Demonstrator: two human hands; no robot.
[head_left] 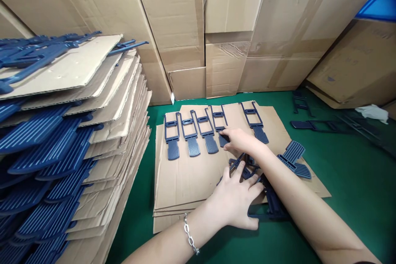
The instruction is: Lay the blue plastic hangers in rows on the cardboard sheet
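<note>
On a stack of cardboard sheets (179,187) lies a row of dark blue plastic frames, each with a ribbed pedal-like pad. My right hand (239,140) grips the pad of one blue plastic frame (219,116), between its neighbours in the row. Nearer to me, my left hand (236,196) rests palm down with fingers spread over a jumble of blue plastic frames (247,170). Part of that jumble is hidden by the hand and my right forearm. Another frame (252,114) lies alone right of the row. Two ribbed pads (293,154) overlap near the sheet's right edge.
A tall stack of cardboard layers (105,132) with blue parts between them rises at left. More blue frames (321,125) lie on the green table (346,165) at right. Cardboard boxes (229,62) line the back. Some crumpled white material (372,112) sits far right.
</note>
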